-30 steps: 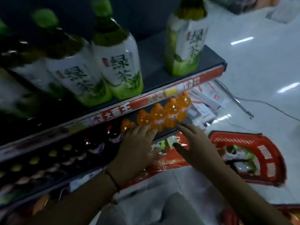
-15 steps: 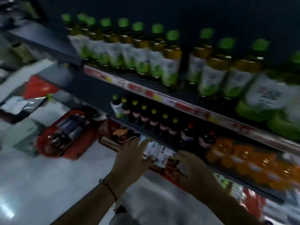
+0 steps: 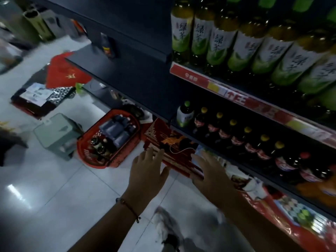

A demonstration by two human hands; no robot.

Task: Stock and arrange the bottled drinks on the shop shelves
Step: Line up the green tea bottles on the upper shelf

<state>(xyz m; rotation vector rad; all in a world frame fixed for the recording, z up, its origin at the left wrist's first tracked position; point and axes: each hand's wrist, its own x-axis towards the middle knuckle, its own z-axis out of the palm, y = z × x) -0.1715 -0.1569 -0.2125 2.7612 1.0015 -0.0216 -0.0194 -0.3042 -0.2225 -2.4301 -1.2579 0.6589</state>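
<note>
Bottled drinks fill two dark metal shelves at the right: large green-tea bottles with white-and-green labels (image 3: 241, 46) stand shoulder to shoulder on the upper shelf, at least seven in view before the frame cuts the row, their bases just behind the red and yellow price strip (image 3: 234, 96) on the shelf lip. On the shelf below, one small white-labelled bottle with a green cap (image 3: 184, 115) heads a row of six dark bottles with yellow caps (image 3: 234, 137), then dark red-capped ones whose number I cannot tell, then blurred orange bottles (image 3: 320, 190) at the far right. The row sits close to the shelf edge with little gap between bottles; open white tiled floor (image 3: 60, 193) lies to the left. One red plastic basket (image 3: 109, 140) holding dark bottles and packs rests on that floor beside a pale green box (image 3: 56, 133). The left hand (image 3: 145, 175) and right hand (image 3: 211, 173) hover below the lower shelf, fingers spread and straight, holding nothing, over red printed cartons (image 3: 174, 142).
</note>
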